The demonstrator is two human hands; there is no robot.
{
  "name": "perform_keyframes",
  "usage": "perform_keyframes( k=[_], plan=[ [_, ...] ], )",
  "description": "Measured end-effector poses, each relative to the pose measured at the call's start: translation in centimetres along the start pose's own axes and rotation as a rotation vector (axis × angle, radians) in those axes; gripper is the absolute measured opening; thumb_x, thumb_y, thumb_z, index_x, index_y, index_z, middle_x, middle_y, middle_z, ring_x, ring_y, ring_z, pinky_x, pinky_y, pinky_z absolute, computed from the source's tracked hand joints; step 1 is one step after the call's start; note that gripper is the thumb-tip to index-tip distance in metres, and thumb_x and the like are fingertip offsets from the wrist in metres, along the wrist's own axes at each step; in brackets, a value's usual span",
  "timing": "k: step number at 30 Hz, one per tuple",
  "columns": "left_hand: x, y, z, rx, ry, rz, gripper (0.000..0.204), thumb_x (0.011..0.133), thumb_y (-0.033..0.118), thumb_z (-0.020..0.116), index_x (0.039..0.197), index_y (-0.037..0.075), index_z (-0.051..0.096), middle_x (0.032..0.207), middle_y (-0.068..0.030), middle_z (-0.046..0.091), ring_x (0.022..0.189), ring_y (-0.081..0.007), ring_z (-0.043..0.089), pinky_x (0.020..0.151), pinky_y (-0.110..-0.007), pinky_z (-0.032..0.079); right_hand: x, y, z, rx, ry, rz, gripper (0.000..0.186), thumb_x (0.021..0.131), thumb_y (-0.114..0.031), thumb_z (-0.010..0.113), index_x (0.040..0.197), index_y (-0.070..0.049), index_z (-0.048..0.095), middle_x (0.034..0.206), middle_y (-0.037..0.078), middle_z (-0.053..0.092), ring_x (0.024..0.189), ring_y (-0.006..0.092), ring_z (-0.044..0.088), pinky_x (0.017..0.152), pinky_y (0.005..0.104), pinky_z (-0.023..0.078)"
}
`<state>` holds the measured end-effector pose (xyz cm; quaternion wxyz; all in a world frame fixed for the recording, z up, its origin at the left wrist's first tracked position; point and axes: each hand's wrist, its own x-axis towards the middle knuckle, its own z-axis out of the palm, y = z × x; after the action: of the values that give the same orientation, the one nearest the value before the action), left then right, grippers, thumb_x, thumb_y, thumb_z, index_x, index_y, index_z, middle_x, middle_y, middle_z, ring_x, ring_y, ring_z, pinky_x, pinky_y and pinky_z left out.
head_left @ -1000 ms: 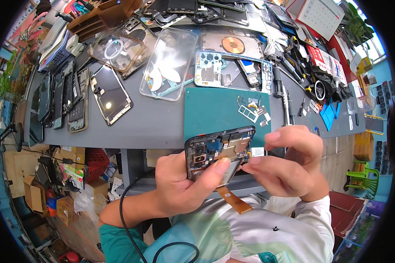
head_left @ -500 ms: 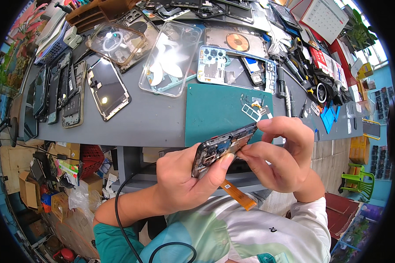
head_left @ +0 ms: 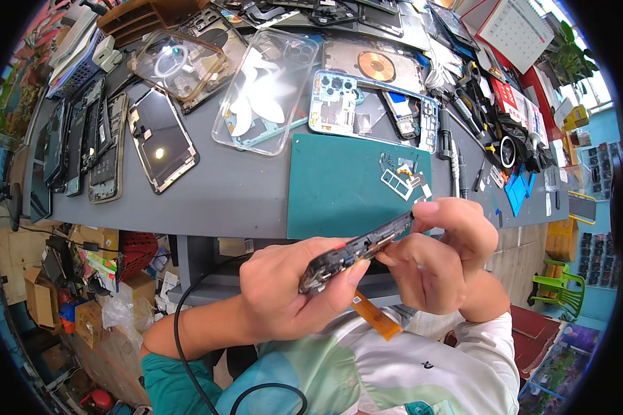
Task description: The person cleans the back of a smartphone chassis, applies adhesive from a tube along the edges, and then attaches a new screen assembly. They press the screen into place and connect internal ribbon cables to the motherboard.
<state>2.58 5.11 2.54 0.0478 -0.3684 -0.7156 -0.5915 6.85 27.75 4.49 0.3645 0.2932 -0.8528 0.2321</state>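
An opened phone (head_left: 356, 243) with its inner parts bare is held up in front of my chest, tilted nearly edge-on. My left hand (head_left: 294, 287) grips its lower left end, thumb on the near side. At the other end, my right hand (head_left: 446, 252) has its index finger on the upper corner, while the thumb pinches near the lower edge. An orange flex cable (head_left: 376, 318) hangs below the phone. Beyond the hands lies a green mat (head_left: 336, 183) with a white SIM tray (head_left: 396, 185) and several tiny parts on it.
A clear phone case (head_left: 266, 93), a pale blue phone frame (head_left: 336, 104) and a loose phone screen (head_left: 161, 142) lie on the grey table (head_left: 235, 197). Stacked phone bodies (head_left: 107, 152) stand at the left. Hand tools (head_left: 467, 111) crowd the right side. A black cable (head_left: 180, 325) runs past my left forearm.
The phone has tipped so that more of its edge and less of its inside faces me. Both hands still hold it, with the right hand slightly lower.
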Motion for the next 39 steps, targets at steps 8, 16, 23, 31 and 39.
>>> perform_keyframes(
  k=[8,16,23,31,39],
  plan=[
    [-0.1,-0.1,-0.1,-0.165,-0.037,0.027,0.029,0.091,0.003,0.077,0.116,-0.010,0.072,0.099,-0.0209,0.080,0.076,-0.0243,0.078,0.066,-0.033,0.062,-0.6,-0.9,0.7,0.031,0.110,0.052,0.041,0.062,-0.004,0.094,0.098,0.000,0.074,0.123,0.022,0.063,0.087,0.0264,0.063,0.069,0.0343,0.048],
    [-0.4,-0.6,-0.2,-0.144,-0.069,0.095,0.042,0.087,0.002,0.079,0.126,-0.009,0.069,0.111,-0.0228,0.079,0.094,-0.0325,0.082,0.079,-0.038,0.066,0.0,-0.5,-0.1,0.003,0.060,-0.024,0.042,0.059,-0.003,0.095,0.097,-0.001,0.074,0.123,0.021,0.062,0.085,0.0257,0.063,0.068,0.0328,0.047],
    [-0.5,-1.0,-0.2,-0.192,-0.110,0.121,0.054,0.081,0.002,0.082,0.131,-0.009,0.065,0.118,-0.0237,0.078,0.103,-0.0354,0.080,0.086,-0.040,0.066,-0.5,-0.6,-0.5,0.117,0.050,0.084,0.036,0.069,-0.005,0.096,0.098,-0.004,0.074,0.123,0.020,0.059,0.086,0.0227,0.061,0.062,0.0289,0.048],
    [-0.5,-1.3,-0.1,-0.219,-0.094,0.156,0.055,0.082,0.003,0.082,0.133,-0.009,0.065,0.120,-0.0243,0.077,0.105,-0.0365,0.080,0.088,-0.041,0.066,-0.3,0.0,-0.6,0.416,0.028,0.294,0.040,0.077,-0.006,0.096,0.108,-0.001,0.071,0.122,0.023,0.060,0.083,0.0182,0.063,0.060,0.0240,0.050],
    [-0.7,-1.5,0.0,-0.203,-0.095,0.180,0.062,0.079,0.003,0.085,0.136,-0.007,0.063,0.122,-0.0222,0.077,0.107,-0.0355,0.079,0.087,-0.041,0.066,1.3,1.1,-1.3,0.464,-0.167,0.208,0.031,0.083,-0.009,0.091,0.107,0.001,0.074,0.107,0.017,0.077,0.079,0.0224,0.072,0.065,0.0322,0.053]
  ],
)
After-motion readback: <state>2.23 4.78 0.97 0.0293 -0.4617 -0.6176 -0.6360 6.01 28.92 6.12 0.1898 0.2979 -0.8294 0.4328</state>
